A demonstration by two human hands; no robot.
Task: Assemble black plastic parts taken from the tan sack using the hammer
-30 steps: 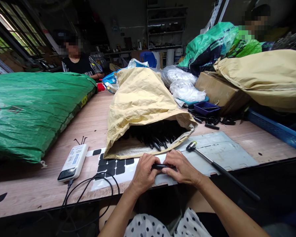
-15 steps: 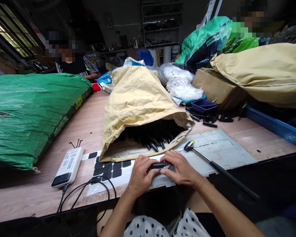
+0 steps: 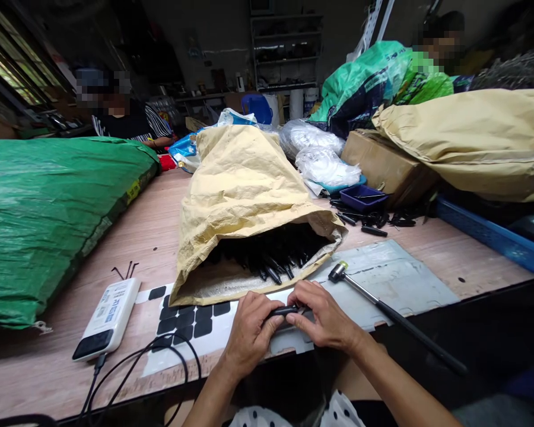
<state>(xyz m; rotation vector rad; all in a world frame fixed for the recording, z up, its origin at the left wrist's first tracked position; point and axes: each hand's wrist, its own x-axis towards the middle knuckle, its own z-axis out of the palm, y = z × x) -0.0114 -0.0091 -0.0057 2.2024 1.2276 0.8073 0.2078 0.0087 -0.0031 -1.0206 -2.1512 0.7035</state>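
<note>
The left hand (image 3: pixel 249 326) has its fingers closed around a slim black rod-like piece (image 3: pixel 281 311), thumb along the near side. The right hand (image 3: pixel 321 323) pinches at its other end between thumb and bent forefinger, so both sets of fingers meet over the near edge of the worktop (image 3: pixel 158 231). With the grip shared like this, the left fingers seem to steady the piece while the right ones work its end; what exactly sits there is too small to tell.

Just beyond the fingers gapes a beige woven sack (image 3: pixel 244 184), dark pieces (image 3: pixel 271 261) of similar look inside its mouth. Beneath and right of the fingers lies a flat grey sheet (image 3: pixel 400 270), bearing a small hammer (image 3: pixel 360 286) with a black grip, untouched. Left of the fingers are a white sheet with black rounded squares (image 3: pixel 222 327) and a white power bank (image 3: pixel 109 314). Farther right, past the hammer, loose black parts (image 3: pixel 374 230) lie near a purple plastic tray (image 3: pixel 362 204).
</note>
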